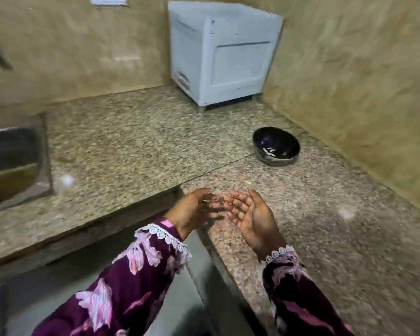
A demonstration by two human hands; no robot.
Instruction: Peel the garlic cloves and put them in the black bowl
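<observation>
The black bowl (276,144) stands on the granite counter (136,141) near the right wall, with a few pale pieces (269,151) lying in its bottom. My left hand (192,210) and my right hand (249,214) hover together above the counter's inner corner, well in front of the bowl. Both palms face each other, fingers straight and blurred by motion, fingertips close or touching. Neither hand shows a garlic clove in it. A small pale speck (248,183) lies on the counter just beyond my right hand.
A white box-shaped appliance (221,57) sits in the back corner. A steel sink (12,163) is set into the counter at the left. Tiled walls close the back and right sides. The L-shaped counter edge runs under my wrists.
</observation>
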